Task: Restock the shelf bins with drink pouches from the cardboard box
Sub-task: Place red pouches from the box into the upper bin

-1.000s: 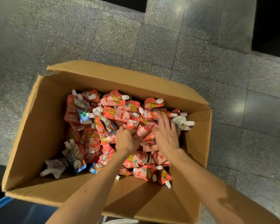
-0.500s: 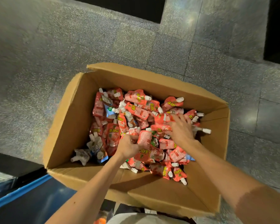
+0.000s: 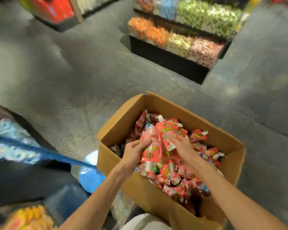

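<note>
The left hand [image 3: 135, 151] and right hand [image 3: 180, 145], digging half a second earlier, had lifted red spouted drink pouches [image 3: 156, 136], fingers curled round them, above the brown cardboard box's [image 3: 148, 196] left side, likely bound for the shelf bins [image 3: 178, 42].

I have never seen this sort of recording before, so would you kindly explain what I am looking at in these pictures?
There is no machine here: a person works with bare hands, and every picture comes from one wide-angle camera worn on their head, looking forward and down. An open cardboard box stands on the grey floor, filled with red drink pouches with white caps. The left hand grips a bunch of pouches raised above the pile, and the right hand lies against its other side; blur hides whether those fingers curl round it. Further off are shelf bins of coloured packets, too blurred to identify.
</note>
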A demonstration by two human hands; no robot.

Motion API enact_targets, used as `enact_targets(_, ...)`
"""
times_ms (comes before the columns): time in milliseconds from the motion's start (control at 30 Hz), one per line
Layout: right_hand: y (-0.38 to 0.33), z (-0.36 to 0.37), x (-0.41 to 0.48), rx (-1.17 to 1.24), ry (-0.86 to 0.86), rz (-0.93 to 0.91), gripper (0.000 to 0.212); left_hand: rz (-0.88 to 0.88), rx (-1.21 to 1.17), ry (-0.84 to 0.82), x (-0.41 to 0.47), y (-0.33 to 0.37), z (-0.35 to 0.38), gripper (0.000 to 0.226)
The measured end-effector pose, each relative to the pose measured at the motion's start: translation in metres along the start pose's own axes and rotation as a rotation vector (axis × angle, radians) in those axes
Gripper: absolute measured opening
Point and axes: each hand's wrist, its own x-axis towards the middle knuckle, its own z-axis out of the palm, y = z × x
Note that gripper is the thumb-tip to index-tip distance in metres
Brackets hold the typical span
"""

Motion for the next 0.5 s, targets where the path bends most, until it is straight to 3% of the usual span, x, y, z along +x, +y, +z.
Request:
enact_targets(33,-0.003,0.009,-0.01,0.007,-0.062,-0.02,0.062,0.022,-0.079,0.057,-0.017,0.003,-0.001,0.04)
enact_targets(133,-0.008,0.035,-0.049,0.092,-0.301,-0.031,0.039,0.08,-0.287,0.147,-0.074,0.007,-0.009,0.05)
enact_targets(200,-0.014,0.053,-0.079,0.138,-0.431,-0.039,0.036,0.139,-0.405,0.169,-0.113,0.005,-0.018,0.069)
enact_targets(333,-0.031,0.099,-0.143,0.028,-0.664,-0.125,0.023,0.269,-0.557,0.224,-0.204,-0.002,-0.044,0.05)
enact_targets(500,-0.043,0.19,-0.237,-0.074,-0.889,-0.236,0.046,0.442,-0.55,0.568,-0.317,0.001,-0.104,0.059)
